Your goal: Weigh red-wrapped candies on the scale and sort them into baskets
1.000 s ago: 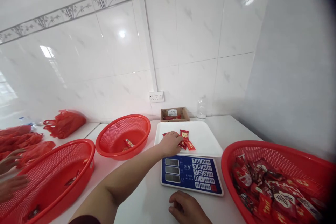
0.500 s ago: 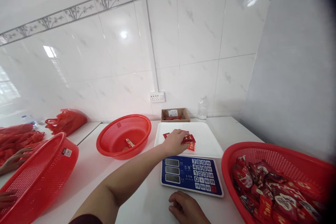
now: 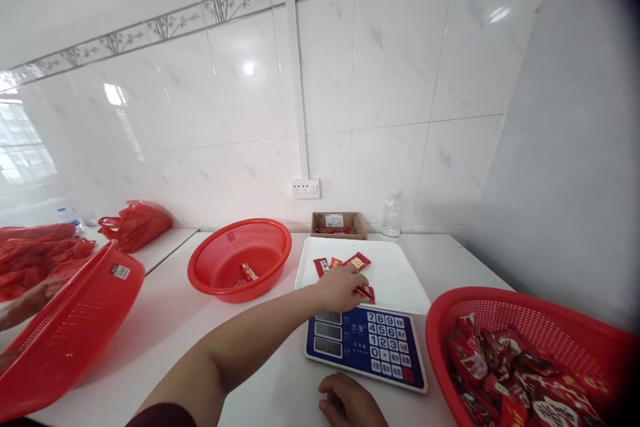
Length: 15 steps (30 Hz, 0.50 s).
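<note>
My left hand reaches over the white tray of a digital scale with a blue keypad. Its fingers curl down on a red snack packet at the tray's front edge. Three more red packets lie loose further back on the tray, just beyond the hand. My right hand rests on the white table in front of the scale. Its fingers are curled, and nothing shows in them.
A red mesh basket full of red packets sits at the right. Another red basket at centre left holds a packet or two. At the far left another person's hand tilts a third red basket. Red bags, a cardboard box and a bottle stand by the wall.
My left hand drew back from mid-tray to its front edge with one packet under the fingers. The other person's basket tipped up on its side. My right hand stayed put.
</note>
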Each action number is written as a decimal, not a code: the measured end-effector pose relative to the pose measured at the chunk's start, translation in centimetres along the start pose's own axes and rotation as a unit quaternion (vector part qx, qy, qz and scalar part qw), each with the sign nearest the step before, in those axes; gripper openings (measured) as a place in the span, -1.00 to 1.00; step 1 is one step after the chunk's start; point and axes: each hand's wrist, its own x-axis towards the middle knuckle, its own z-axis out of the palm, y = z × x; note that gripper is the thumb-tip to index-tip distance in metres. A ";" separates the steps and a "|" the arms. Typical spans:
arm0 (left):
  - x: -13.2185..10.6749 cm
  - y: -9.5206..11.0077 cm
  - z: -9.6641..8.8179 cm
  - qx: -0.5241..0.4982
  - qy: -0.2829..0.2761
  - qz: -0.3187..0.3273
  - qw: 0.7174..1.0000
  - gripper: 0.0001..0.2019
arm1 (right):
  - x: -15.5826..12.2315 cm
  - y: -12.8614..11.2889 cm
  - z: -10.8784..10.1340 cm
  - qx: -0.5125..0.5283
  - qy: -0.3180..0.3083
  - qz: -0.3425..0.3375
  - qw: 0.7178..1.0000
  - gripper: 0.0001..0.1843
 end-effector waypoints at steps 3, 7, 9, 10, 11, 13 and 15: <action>-0.4 -1.0 -1.5 -0.013 0.006 -0.024 1.000 -0.64 | -0.1 0.0 0.0 -0.004 -0.001 -0.003 1.000 -0.78; -0.6 -2.2 -3.4 -0.024 0.017 -0.051 0.998 -0.62 | -0.1 0.1 0.1 0.003 0.007 -0.009 1.000 -0.79; -0.6 -2.7 -3.9 -0.023 0.021 -0.062 0.998 -0.63 | -0.1 0.1 0.1 0.007 0.014 -0.011 1.000 -0.79; -0.6 -3.0 -4.0 -0.021 0.021 -0.067 0.997 -0.64 | -0.1 0.1 0.1 0.007 0.018 -0.013 1.000 -0.78; -0.6 -3.2 -3.9 -0.021 0.020 -0.071 0.997 -0.65 | -0.1 0.2 0.1 0.007 0.020 -0.014 1.000 -0.78; -0.6 -3.4 -3.6 -0.023 0.016 -0.075 0.997 -0.68 | -0.1 0.2 0.2 0.004 0.019 -0.013 1.000 -0.78; -0.5 -3.4 -3.1 -0.030 0.013 -0.073 0.997 -0.71 | -0.1 0.2 0.2 0.004 0.021 -0.014 1.000 -0.78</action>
